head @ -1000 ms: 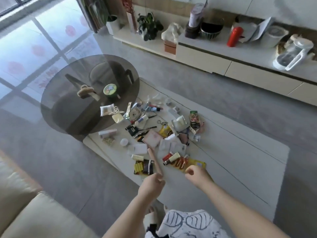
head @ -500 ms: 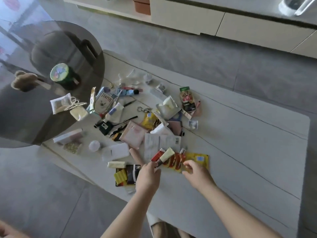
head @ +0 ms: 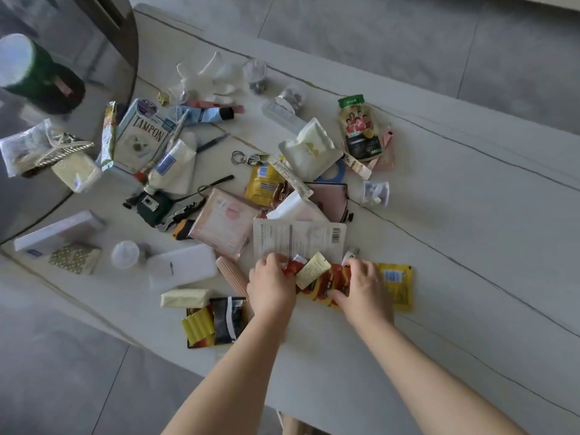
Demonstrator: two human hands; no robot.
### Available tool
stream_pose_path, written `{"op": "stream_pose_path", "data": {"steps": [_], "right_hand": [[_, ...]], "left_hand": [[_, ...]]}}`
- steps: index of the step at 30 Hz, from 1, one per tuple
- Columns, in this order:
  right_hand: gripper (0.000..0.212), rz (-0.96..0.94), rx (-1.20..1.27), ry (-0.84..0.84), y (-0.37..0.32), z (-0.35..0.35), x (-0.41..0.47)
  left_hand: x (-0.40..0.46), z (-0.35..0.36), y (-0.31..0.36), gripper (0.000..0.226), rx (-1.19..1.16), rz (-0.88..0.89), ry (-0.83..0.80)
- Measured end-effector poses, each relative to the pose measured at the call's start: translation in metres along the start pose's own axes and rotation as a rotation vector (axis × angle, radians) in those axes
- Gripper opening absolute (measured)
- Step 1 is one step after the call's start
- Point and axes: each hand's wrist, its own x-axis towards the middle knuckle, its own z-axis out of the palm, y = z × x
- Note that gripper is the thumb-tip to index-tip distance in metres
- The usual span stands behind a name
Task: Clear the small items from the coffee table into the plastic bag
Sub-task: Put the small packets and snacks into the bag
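Both hands down on the near edge of the clutter pile on the pale coffee table [head: 439,215]. Left hand [head: 272,287] curled, fingers closed over the left end of a red sachet strip [head: 326,279]; right hand [head: 364,288] fingers bent down onto its right end, thumb under the near edge, looks like a pinch but hard to tell if it's really gripped. Small cream packet [head: 313,270] lies tilted across the strip between the hands. Yellow sachet [head: 397,287] just right of the right hand, partly under it.

White printed sheet with barcode [head: 301,238] touches the fingertips on the far side. Pink square pouch [head: 224,222] left of it. Ribbed pinkish stick [head: 232,276] just beside left hand. Yellow-and-black packets [head: 216,321] near left forearm, cream block [head: 185,298] above them. Further back: box marked TAMPON [head: 141,136], blue tube [head: 204,114], keyring [head: 248,158], green-capped pouch [head: 359,130], white plastic case [head: 182,266], round clear lid [head: 125,254].

Dark round glass table [head: 69,183] overlaps the left corner, green can [head: 28,70] on it, blurred.

Items are small, flat, mostly foil or paper packets, heaped loosely and overlapping
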Motion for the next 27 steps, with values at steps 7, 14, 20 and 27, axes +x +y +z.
{"op": "stream_pose_path", "data": {"steps": [7, 14, 20, 27], "right_hand": [[0.054, 0.067, 0.149, -0.034, -0.004, 0.006, 0.002], [0.025, 0.183, 0.421, -0.109, 0.011, -0.016, -0.004], [0.026, 0.226, 0.488, -0.262, 0.032, -0.034, -0.016], [0.032, 0.217, 0.468, -0.156, 0.024, -0.033, 0.006]], "left_hand": [[0.005, 0.006, -0.004, 0.025, 0.146, 0.067, -0.035], [-0.013, -0.005, 0.005, 0.012, -0.180, -0.070, -0.099], [-0.028, -0.001, 0.006, 0.015, -0.236, -0.035, -0.132], [-0.029, 0.025, 0.005, 0.019, -0.158, 0.000, -0.131]]}}
